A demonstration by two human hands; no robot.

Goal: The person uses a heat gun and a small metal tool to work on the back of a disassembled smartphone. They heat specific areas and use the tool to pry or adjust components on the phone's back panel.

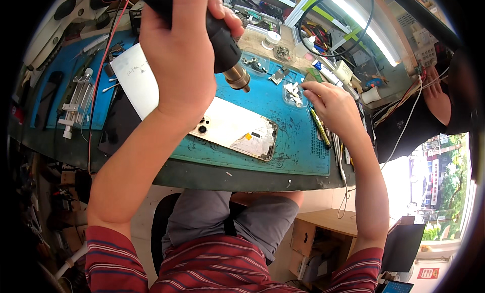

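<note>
My left hand (pixel 179 55) is closed around the black handle of a hot-air tool (pixel 222 45). Its brass nozzle (pixel 237 78) points down and to the right, hovering above the blue work mat (pixel 293 151). Below it lies a white phone (pixel 237 128) face down, its camera lenses near my left wrist. My right hand (pixel 331 103) rests on the mat's right side, fingertips pinched over small white parts in a clear dish (pixel 293 91). Whether it holds one I cannot tell.
A white sheet of paper (pixel 136 80) lies on the left of the mat. A metal clamp jig (pixel 76 103) stands on a second blue mat at far left. Tweezers and pens (pixel 323 131) line the right edge. Shelves with tools fill the back. Another person's hand (pixel 437 96) is at far right.
</note>
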